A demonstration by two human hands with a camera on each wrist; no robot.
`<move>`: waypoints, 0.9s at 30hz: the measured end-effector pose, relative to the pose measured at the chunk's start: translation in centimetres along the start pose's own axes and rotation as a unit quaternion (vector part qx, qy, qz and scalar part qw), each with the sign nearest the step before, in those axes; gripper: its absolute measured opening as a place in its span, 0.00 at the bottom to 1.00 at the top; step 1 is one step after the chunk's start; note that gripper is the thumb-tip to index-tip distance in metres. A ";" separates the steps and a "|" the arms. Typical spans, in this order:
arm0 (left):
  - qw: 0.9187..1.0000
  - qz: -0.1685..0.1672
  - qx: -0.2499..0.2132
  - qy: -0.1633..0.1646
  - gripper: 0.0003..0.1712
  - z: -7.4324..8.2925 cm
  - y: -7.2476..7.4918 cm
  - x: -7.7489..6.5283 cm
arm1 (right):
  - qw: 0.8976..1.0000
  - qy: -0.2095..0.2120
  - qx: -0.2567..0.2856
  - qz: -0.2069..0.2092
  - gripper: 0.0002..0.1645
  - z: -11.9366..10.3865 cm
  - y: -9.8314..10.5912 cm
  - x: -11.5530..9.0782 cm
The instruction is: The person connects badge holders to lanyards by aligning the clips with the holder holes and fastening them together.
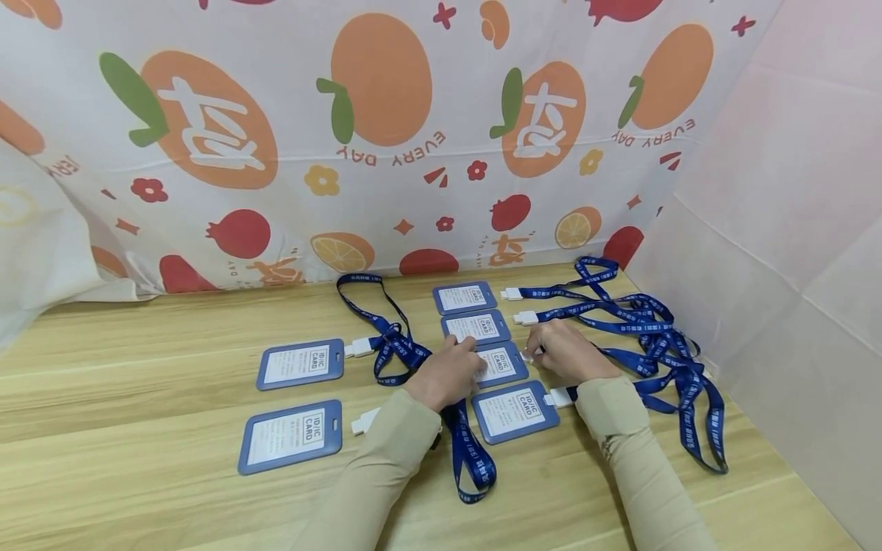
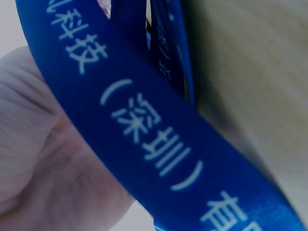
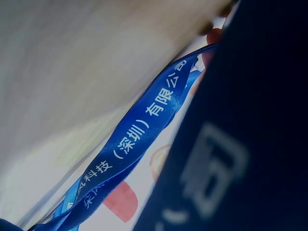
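My left hand [image 1: 451, 373] grips the left end of a blue ID card holder [image 1: 501, 364], third from the back in the right column, which lies flat on the table. At that holder's slotted end, my right hand [image 1: 568, 352] pinches a small white clip [image 1: 528, 357], mostly hidden by the fingers. The clip's blue lanyard [image 1: 623, 358] runs out to the right behind the hand. In the left wrist view a printed blue lanyard [image 2: 139, 125] crosses before the palm. Lanyard straps [image 3: 134, 130] also fill much of the right wrist view, where the fingertips barely show.
In the right column, two holders [image 1: 475, 327] lie behind and one holder [image 1: 517, 412] in front. Two more holders [image 1: 299, 363] lie on the left, beside white clips [image 1: 358, 347]. Lanyards heap at right [image 1: 661, 337]. A fruit-print cloth [image 1: 386, 199] hangs behind the wooden table [image 1: 138, 428].
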State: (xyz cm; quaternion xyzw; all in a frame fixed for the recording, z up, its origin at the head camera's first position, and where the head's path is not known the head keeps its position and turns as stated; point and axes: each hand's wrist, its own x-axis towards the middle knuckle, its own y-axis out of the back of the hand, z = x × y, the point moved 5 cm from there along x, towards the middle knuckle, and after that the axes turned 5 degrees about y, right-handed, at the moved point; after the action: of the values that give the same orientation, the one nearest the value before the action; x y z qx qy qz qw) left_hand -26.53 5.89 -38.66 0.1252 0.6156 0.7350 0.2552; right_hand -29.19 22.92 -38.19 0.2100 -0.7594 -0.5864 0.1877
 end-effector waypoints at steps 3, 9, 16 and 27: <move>1.000 0.000 -0.003 0.001 0.15 0.0 0.0 0.0 | 1.000 -0.001 0.001 -0.001 0.11 0.0 0.0 0.0; 1.000 0.003 -0.004 -0.002 0.15 0.0 0.0 0.1 | 1.000 -0.003 0.002 -0.001 0.11 -0.1 0.1 -0.1; 1.000 0.000 -0.005 -0.002 0.15 0.0 -0.3 0.0 | 1.000 0.005 0.004 -0.001 0.11 -0.1 -0.1 -0.2; 1.000 0.004 -0.007 -0.001 0.15 0.0 -0.1 0.0 | 1.000 -0.007 0.010 -0.008 0.11 -0.2 -0.2 0.1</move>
State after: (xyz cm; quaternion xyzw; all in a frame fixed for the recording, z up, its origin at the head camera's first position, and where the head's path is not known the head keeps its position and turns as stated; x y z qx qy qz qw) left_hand -26.53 5.89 -38.81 0.1261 0.6095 0.7404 0.2538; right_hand -29.15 22.66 -38.29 0.2142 -0.7648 -0.5816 0.1756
